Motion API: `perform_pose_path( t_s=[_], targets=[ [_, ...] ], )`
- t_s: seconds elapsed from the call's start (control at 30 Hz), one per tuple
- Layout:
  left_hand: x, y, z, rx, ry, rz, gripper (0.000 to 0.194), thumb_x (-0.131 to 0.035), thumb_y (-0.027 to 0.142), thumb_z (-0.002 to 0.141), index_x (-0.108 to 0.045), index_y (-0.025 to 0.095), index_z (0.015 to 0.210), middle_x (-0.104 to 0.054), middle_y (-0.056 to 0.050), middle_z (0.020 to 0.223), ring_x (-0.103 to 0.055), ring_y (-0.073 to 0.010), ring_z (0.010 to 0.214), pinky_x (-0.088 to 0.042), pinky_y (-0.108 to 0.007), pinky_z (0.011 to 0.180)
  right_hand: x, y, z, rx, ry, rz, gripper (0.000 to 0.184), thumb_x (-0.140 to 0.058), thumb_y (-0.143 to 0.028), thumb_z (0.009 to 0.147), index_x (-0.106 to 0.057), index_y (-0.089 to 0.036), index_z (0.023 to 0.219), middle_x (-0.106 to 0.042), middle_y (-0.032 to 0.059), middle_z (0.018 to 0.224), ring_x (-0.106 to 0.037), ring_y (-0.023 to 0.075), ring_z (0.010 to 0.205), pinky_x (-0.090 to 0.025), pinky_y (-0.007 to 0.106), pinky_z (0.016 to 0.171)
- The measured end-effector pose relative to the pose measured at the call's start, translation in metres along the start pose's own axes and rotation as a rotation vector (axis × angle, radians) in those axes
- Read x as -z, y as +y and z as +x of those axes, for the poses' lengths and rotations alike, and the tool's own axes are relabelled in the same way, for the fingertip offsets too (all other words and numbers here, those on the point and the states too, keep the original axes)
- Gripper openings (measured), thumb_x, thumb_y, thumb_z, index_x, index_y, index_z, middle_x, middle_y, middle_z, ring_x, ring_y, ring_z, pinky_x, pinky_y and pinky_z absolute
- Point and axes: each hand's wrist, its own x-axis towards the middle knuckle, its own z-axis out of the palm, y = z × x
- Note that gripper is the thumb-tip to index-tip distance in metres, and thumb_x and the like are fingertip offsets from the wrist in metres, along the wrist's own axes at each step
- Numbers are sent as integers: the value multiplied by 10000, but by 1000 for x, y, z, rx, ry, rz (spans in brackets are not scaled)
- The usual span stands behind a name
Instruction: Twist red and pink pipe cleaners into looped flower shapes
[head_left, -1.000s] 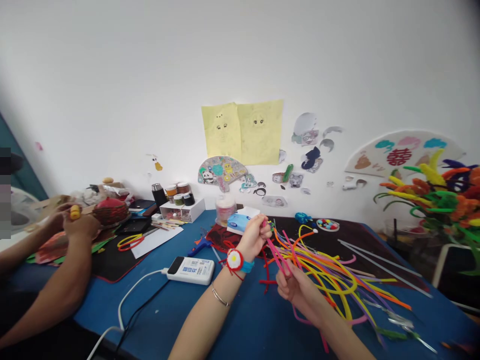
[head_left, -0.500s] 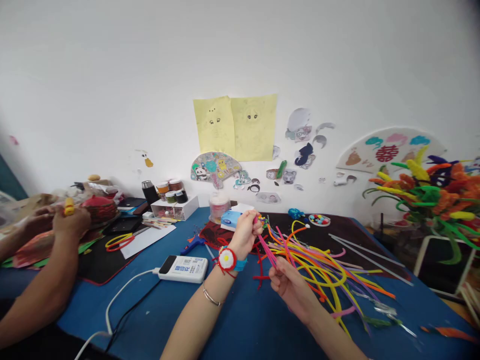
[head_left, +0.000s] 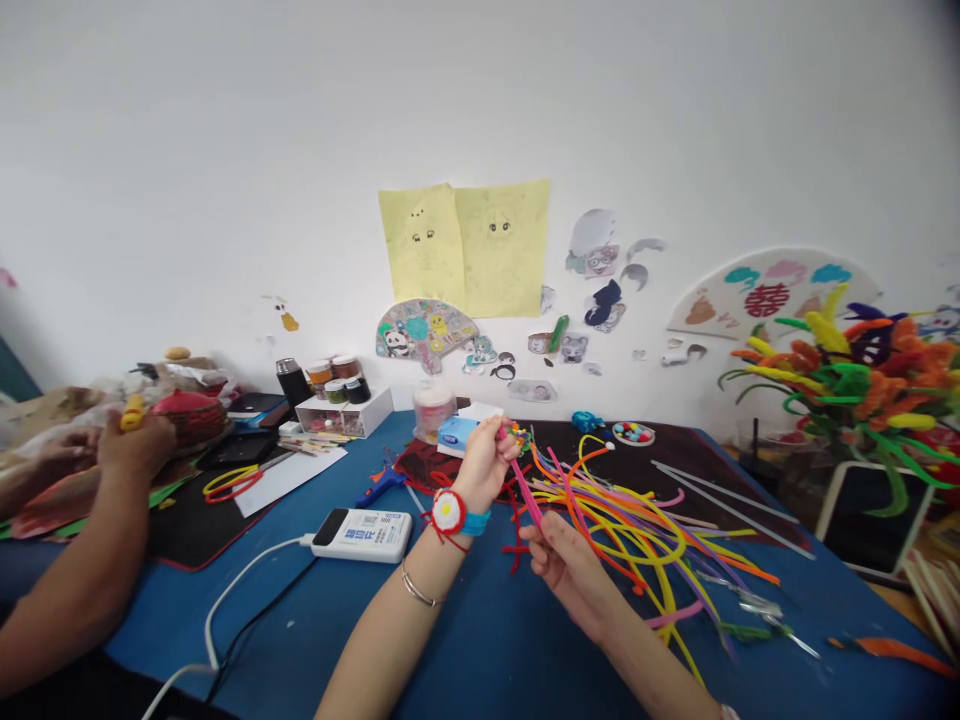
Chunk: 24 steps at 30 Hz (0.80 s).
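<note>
My left hand (head_left: 487, 458), with a red flower band on the wrist, is closed on the upper end of some pink pipe cleaners (head_left: 527, 495). Lower down and to the right, my right hand (head_left: 568, 570) pinches their other end, so they run slanting between both hands. Small multicoloured bits show just beyond my left fingers, too small to name. Right of my hands a loose pile of pipe cleaners (head_left: 660, 540) in yellow, orange, purple and pink spreads over the blue table (head_left: 480, 660).
On the left are a white power bank (head_left: 362, 535) with cables, a blue glue gun (head_left: 379, 487), scissors (head_left: 232, 483) and a co-worker's hands (head_left: 139, 440) with a yellow-handled tool. A dish of pompoms (head_left: 633, 433) lies behind the pile; a pipe-cleaner bouquet (head_left: 855, 390) stands right.
The view has shifted slightly. Both hands still hold the pink pipe cleaners, which now look drawn closer together into a narrower bundle.
</note>
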Motion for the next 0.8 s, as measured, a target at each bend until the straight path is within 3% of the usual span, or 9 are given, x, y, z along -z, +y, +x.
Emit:
perform_pose_path(
  t_s=[0.3, 0.43, 0.6, 0.7, 0.8],
  targets=[
    [2, -4, 0, -40, 46, 4, 141, -562, 195, 736, -449, 130, 683, -369, 57, 561, -253, 3, 379, -183, -145, 354, -1, 2, 1, 32, 46, 28, 267, -691, -312, 659, -461, -177, 658, -631, -12, 661, -433, 41, 460, -387, 156, 445],
    [-2, -2, -3, 1, 13, 2, 140, -558, 195, 738, -442, 134, 689, -343, 64, 550, -242, 1, 375, -162, -146, 349, -1, 4, 0, -6, 19, 57, 236, -675, -343, 674, -519, -192, 766, -604, -33, 608, -475, 57, 472, -417, 174, 462],
    [-6, 2, -7, 117, -57, 6, 126, -556, 188, 734, -455, 122, 695, -307, 71, 526, -225, 2, 377, -138, -141, 348, 0, 8, -5, -102, -166, 32, 346, -600, -396, 737, -567, -162, 990, -635, 14, 663, -551, 95, 529, -462, 222, 506],
    [-8, 1, -10, 226, -111, 28, 140, -569, 198, 727, -459, 121, 688, -289, 75, 511, -213, 1, 375, -129, -140, 349, 0, 12, -8, -123, -291, 8, 322, -579, -416, 748, -608, -125, 884, -650, 50, 671, -571, 116, 532, -470, 248, 502],
    [-10, -1, -13, 247, -151, 46, 143, -572, 204, 729, -466, 119, 686, -282, 76, 500, -209, -1, 377, -128, -139, 351, 0, 15, -9, -135, -332, -11, 311, -584, -414, 744, -623, -109, 788, -655, 65, 630, -582, 119, 509, -468, 244, 501]
  ],
)
